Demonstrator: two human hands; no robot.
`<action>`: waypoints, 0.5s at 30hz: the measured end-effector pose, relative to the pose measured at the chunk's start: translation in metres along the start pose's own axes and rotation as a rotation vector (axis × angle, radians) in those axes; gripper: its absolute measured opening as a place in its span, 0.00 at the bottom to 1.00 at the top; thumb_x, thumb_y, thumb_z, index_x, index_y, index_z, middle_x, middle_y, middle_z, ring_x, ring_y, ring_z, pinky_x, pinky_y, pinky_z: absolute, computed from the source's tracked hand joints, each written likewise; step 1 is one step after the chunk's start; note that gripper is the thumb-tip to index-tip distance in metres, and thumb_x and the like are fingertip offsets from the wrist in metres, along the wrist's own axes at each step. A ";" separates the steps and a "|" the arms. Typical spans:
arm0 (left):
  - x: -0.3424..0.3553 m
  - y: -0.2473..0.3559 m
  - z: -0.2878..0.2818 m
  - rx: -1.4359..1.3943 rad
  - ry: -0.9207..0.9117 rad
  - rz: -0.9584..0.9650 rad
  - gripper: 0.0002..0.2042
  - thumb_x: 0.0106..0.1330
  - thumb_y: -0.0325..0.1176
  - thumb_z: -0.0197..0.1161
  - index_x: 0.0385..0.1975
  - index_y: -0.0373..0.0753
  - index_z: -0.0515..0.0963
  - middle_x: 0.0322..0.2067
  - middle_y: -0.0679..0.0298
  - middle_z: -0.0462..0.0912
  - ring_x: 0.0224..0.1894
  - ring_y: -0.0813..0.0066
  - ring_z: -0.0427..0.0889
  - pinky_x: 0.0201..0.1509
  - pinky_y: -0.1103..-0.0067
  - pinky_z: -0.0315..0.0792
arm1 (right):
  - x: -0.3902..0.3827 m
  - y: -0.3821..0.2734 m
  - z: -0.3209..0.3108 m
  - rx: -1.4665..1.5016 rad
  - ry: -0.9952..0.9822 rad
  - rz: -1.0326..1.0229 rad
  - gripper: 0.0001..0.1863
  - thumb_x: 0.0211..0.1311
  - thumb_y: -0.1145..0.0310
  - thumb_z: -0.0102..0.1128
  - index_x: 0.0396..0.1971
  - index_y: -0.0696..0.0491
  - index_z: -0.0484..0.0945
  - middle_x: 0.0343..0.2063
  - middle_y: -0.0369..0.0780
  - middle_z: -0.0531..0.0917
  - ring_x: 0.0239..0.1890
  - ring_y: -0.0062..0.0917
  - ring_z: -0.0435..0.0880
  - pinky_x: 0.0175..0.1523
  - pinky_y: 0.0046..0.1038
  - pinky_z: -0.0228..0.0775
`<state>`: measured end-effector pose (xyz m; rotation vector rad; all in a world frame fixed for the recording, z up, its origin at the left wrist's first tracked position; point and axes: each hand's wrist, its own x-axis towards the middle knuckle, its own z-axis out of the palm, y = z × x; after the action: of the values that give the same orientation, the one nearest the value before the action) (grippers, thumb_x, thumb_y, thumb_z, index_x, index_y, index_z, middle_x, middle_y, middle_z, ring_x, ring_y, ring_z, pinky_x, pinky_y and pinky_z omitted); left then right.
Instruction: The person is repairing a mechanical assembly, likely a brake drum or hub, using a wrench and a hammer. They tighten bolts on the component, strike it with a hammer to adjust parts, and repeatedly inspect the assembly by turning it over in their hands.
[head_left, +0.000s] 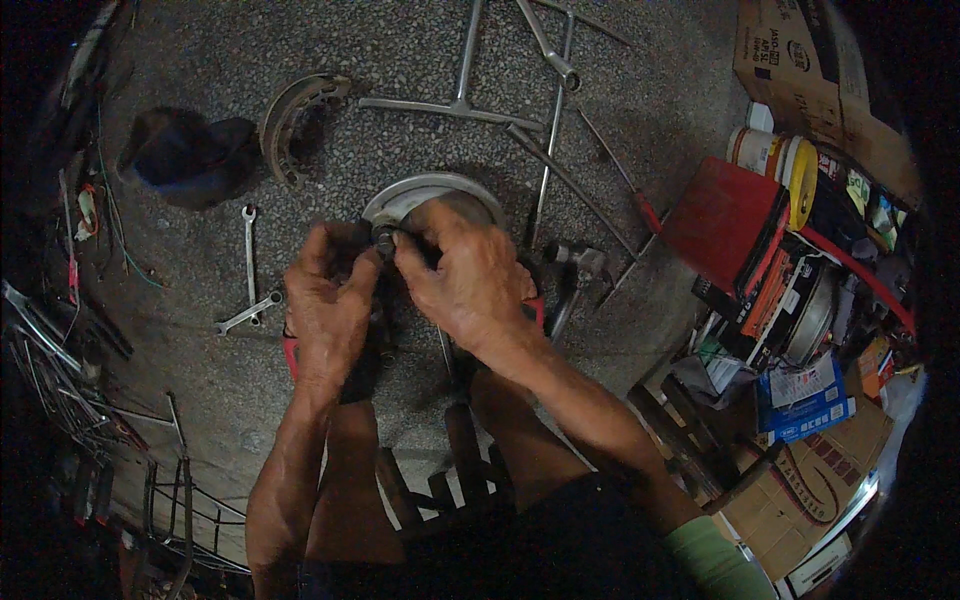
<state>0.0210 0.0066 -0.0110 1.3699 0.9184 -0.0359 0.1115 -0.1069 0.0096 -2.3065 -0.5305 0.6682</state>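
Note:
My left hand point(335, 300) and my right hand point(462, 275) meet low over the floor, fingers curled and thumbs nearly together. Between the thumbs and fingertips is a small dark cylindrical part point(384, 240), pinched from both sides; its exact kind does not show. Just beyond it lies a round pale metal plate point(430, 184) with a raised rim, partly hidden by my right hand. A curved brake shoe point(280, 130) rests on the floor to the far left. Two spanners point(250, 262) lie crossing near my left hand.
T-handled wrenches point(462, 80) and long bars spread across the far floor. A ratchet-like tool point(580, 262) lies right of my hands. Dark cloth point(190, 155) sits far left. At right are a red case point(722, 225), tubs and cardboard boxes point(815, 490); metal racks point(185, 500) stand left.

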 end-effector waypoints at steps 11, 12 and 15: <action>0.003 -0.005 -0.003 -0.017 0.023 -0.015 0.08 0.61 0.23 0.62 0.39 0.32 0.75 0.32 0.63 0.81 0.36 0.80 0.77 0.42 0.82 0.73 | -0.012 0.009 0.000 -0.215 0.018 -0.339 0.19 0.52 0.74 0.66 0.46 0.51 0.80 0.26 0.41 0.78 0.25 0.36 0.81 0.28 0.36 0.74; 0.003 -0.004 -0.002 -0.023 0.024 -0.011 0.08 0.61 0.23 0.62 0.39 0.32 0.74 0.32 0.63 0.80 0.36 0.80 0.77 0.42 0.82 0.72 | -0.012 0.009 0.001 -0.233 0.031 -0.358 0.20 0.51 0.74 0.66 0.47 0.50 0.80 0.25 0.40 0.76 0.24 0.35 0.81 0.27 0.35 0.74; 0.003 -0.008 -0.004 -0.042 0.023 0.007 0.08 0.61 0.23 0.62 0.39 0.32 0.75 0.32 0.63 0.80 0.36 0.79 0.77 0.42 0.81 0.72 | -0.011 0.009 0.002 -0.293 0.028 -0.391 0.20 0.50 0.74 0.67 0.46 0.50 0.80 0.24 0.39 0.76 0.25 0.34 0.81 0.26 0.36 0.74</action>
<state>0.0170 0.0093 -0.0194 1.3367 0.9285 0.0040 0.1036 -0.1181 0.0050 -2.3707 -1.0920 0.3869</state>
